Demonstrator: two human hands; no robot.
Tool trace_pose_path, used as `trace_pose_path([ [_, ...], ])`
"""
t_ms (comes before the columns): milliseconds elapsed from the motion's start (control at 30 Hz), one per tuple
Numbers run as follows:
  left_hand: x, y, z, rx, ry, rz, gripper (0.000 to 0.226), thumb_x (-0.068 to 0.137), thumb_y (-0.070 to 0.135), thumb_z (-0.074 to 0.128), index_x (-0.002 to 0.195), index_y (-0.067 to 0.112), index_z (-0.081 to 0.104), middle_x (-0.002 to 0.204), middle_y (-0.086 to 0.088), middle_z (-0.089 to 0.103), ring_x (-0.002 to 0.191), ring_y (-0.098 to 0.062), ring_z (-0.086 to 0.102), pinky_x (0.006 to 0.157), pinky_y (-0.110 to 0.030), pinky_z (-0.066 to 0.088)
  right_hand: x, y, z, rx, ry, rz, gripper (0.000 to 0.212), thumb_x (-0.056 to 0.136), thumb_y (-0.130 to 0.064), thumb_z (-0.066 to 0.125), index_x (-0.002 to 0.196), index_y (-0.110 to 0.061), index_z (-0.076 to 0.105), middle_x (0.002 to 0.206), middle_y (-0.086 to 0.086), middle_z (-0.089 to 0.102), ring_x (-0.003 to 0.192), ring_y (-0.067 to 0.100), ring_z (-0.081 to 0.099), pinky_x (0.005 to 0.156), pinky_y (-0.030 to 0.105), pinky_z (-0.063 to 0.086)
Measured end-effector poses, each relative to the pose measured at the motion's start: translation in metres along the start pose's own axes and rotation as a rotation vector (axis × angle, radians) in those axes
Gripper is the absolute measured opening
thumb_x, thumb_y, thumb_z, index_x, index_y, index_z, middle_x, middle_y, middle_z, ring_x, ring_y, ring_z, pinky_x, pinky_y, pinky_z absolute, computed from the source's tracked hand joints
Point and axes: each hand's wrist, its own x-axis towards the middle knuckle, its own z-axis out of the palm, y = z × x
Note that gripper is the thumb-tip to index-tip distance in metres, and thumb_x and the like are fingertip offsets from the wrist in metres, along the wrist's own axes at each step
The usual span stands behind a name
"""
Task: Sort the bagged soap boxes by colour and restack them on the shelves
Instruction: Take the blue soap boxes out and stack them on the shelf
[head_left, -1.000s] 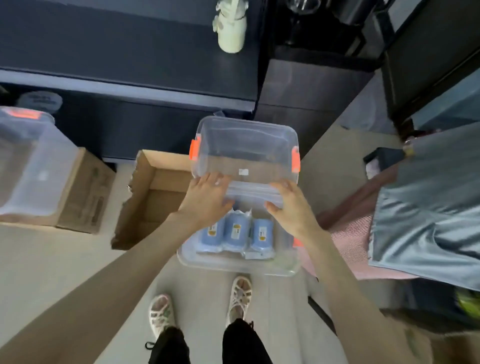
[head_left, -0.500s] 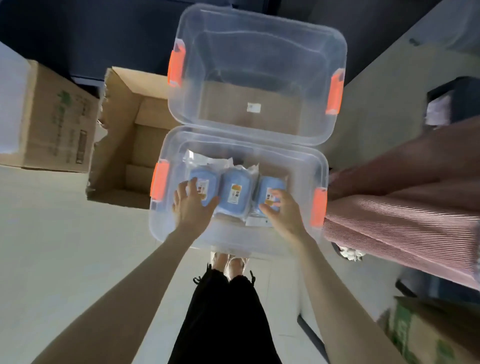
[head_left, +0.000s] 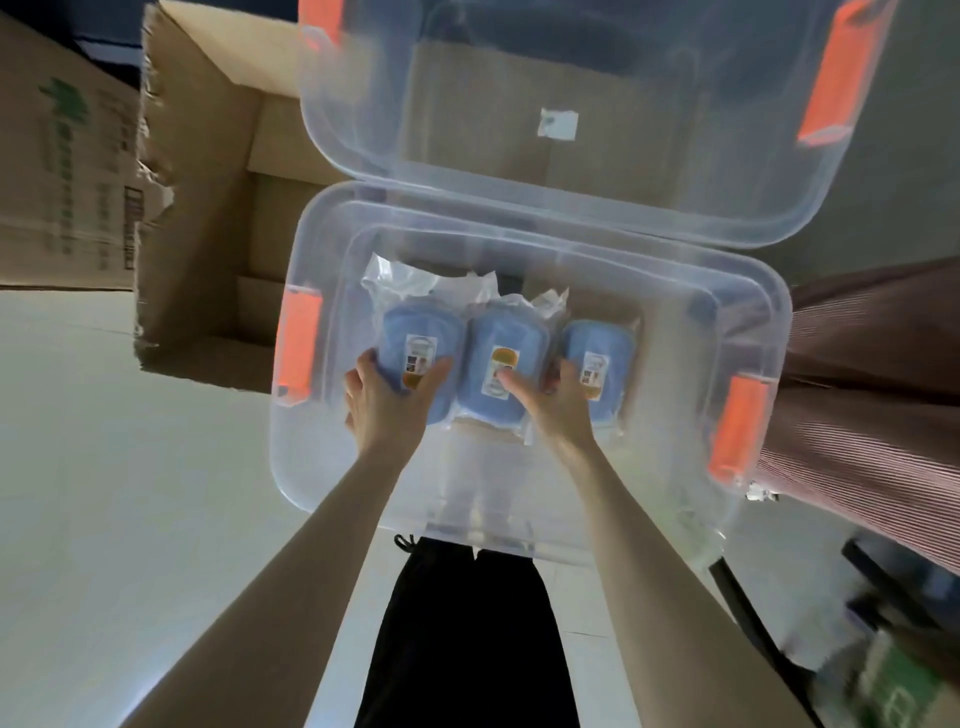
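Blue, blue, blue: three soap boxes (head_left: 501, 332) in clear bags (head_left: 397, 275), each white label (head_left: 420, 351) touched with orange. The bin (head_left: 322, 467) is see-through, its latches (head_left: 297, 348) bright orange. Plain brown carton (head_left: 208, 156), green print on the cardboard box (head_left: 67, 171). Pink fabric (head_left: 857, 395), finely striped; black trousers (head_left: 467, 649); pale floor (head_left: 130, 441).
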Motion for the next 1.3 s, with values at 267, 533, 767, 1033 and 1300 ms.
trace_pose_path([
  [267,-0.009,0.004,-0.013,-0.093,-0.03,0.034,0.07,0.076,0.046,0.074,0.129,0.012,0.042,0.122,-0.01,0.049,0.097,-0.021,0.047,0.084,-0.034,0.041,-0.011,-0.013,-0.007,-0.019,0.04,-0.047,0.027,0.078,-0.027,0.08,0.083,-0.022,0.054,0.081,-0.008,0.06,0.068,-0.001,0.058,0.054,0.007,0.043],
  [533,-0.061,0.014,-0.047,-0.259,-0.075,0.101,0.071,0.079,0.054,0.067,0.134,0.018,0.039,0.124,-0.009,0.052,0.113,-0.03,0.052,0.093,-0.053,0.048,-0.069,-0.047,-0.027,0.016,0.04,-0.11,0.056,0.07,-0.027,0.085,0.109,-0.004,0.051,0.101,0.007,0.061,0.086,0.015,0.062,0.073,0.028,0.05],
  [767,-0.134,0.031,-0.12,-0.602,-0.147,0.171,0.072,0.074,0.048,0.072,0.134,0.028,0.037,0.127,-0.002,0.054,0.114,-0.024,0.057,0.082,-0.048,0.056,-0.155,-0.103,-0.046,0.159,-0.086,-0.339,0.109,0.071,-0.003,0.083,0.15,-0.026,0.011,0.124,-0.005,0.052,0.104,0.002,0.06,0.078,0.023,0.056],
  [1033,-0.183,0.031,-0.252,-0.673,-0.28,0.403,0.052,0.083,0.017,0.071,0.129,0.009,0.049,0.12,-0.01,0.064,0.106,-0.028,0.065,0.088,-0.047,0.054,-0.275,-0.188,-0.035,0.196,-0.198,-0.586,0.086,0.073,-0.012,0.082,0.135,-0.049,0.036,0.115,-0.003,0.062,0.098,0.012,0.067,0.059,0.023,0.053],
  [1300,-0.208,0.017,-0.401,-0.62,0.011,0.68,0.066,0.067,0.043,0.079,0.121,0.02,0.05,0.107,0.001,0.063,0.093,-0.014,0.065,0.063,-0.02,0.056,-0.396,-0.251,0.049,0.273,-0.104,-0.77,0.074,0.072,-0.013,0.083,0.13,-0.023,0.039,0.12,0.002,0.062,0.1,0.015,0.067,0.066,0.025,0.053],
])
